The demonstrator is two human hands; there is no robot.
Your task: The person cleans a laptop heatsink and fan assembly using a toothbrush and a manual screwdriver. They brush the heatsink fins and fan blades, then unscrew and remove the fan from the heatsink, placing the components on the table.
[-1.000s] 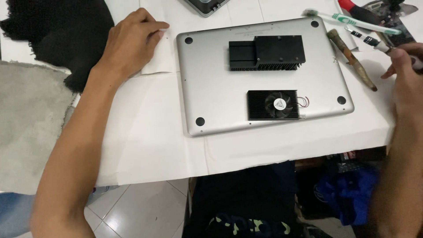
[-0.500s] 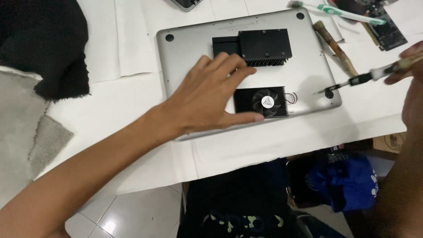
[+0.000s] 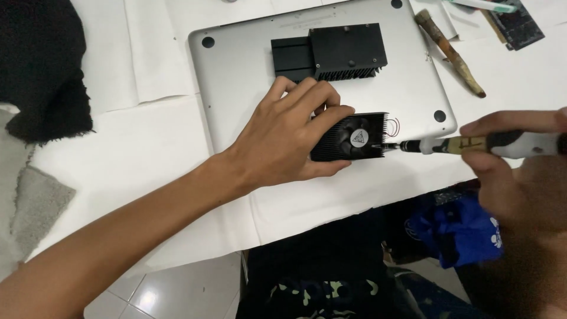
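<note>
1. Pinning down a small black fan block (image 3: 354,137), the left hand (image 3: 283,139) lies across its left side, fingers spread and curled over the top edge, thumb along the near edge; that hold looks meant to keep the block from sliding.
2. Lying on the near right part of a silver laptop (image 3: 248,65), which is turned bottom-up on the white table (image 3: 136,153), the fan block gets a flat, steady base.
3. On the right, the right hand (image 3: 514,159) has its fingers closed around a screwdriver (image 3: 472,145), held almost level, its tip touching the right edge of the fan block, where thin red wires show just beyond.
4. Farther back on the laptop rests a bigger black finned block (image 3: 331,53), apart from both hands.
5. At the far right, a worn brush (image 3: 452,53) lies on the table beside the laptop, with a green circuit board (image 3: 520,23) past it.
6. A black cloth (image 3: 41,65) sits at the far left, well apart from the work.
</note>
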